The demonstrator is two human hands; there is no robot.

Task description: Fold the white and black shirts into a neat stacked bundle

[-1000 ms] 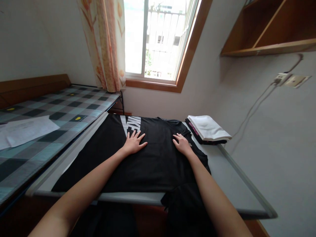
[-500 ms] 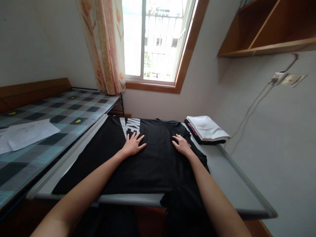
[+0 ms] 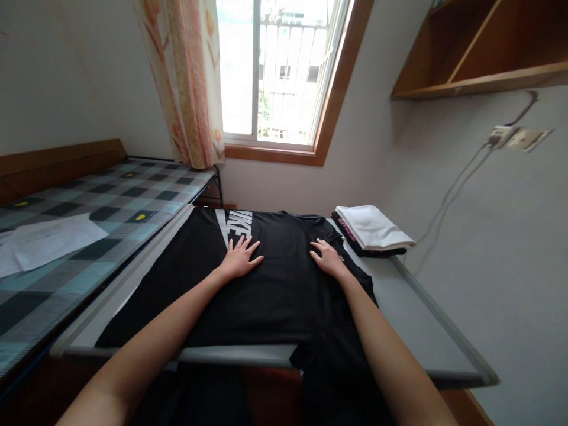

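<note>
A black T-shirt (image 3: 275, 302) with white lettering lies spread flat across a light table (image 3: 426, 331), its neck side to the right. My left hand (image 3: 239, 258) rests palm down on it beside the lettering, fingers spread. Near the collar, my right hand (image 3: 327, 258) lies on the fabric with its fingers apart. One sleeve hangs over the table's front edge, partly behind my right forearm. Neither hand grips the cloth.
Folded clothes, a white one (image 3: 373, 228) on top of a black one (image 3: 350, 236), sit at the table's back right. A checked bed (image 3: 146, 192) with paper sheets (image 3: 57, 239) stands on the left. A wall shelf (image 3: 479, 83) hangs upper right, above a plugged-in socket (image 3: 501, 136).
Both hands stay in nearly the same places on the T-shirt. Only a very slight shift of the camera's view shows.
</note>
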